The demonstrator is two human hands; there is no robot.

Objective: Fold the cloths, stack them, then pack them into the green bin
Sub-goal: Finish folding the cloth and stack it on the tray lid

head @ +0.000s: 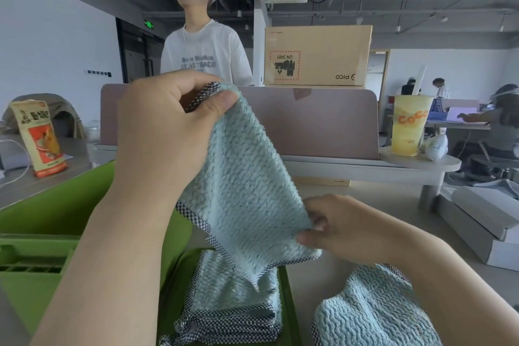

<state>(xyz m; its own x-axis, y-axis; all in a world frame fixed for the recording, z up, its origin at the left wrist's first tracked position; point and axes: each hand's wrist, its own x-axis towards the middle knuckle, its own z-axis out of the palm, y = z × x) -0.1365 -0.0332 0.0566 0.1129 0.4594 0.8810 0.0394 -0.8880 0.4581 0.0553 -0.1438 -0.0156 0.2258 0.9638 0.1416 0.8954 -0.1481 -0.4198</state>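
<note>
A light blue fluffy cloth (244, 177) with a black-and-white checked hem hangs in the air over the green bin (70, 205). My left hand (168, 126) pinches its top corner, raised high. My right hand (345, 225) pinches its lower right edge. Several folded blue cloths (233, 306) lie stacked inside the bin at the bottom centre. Another blue cloth (373, 312) lies crumpled on the table to the right of the bin, under my right forearm.
A person in a white T-shirt (205, 56) stands behind the pink desk divider (323, 121). A cardboard box (317, 55) sits on top of the divider. A yellow drink cup (410, 123) stands at the right, a snack bag (39, 137) at the left, grey flat boxes (483, 222) at the far right.
</note>
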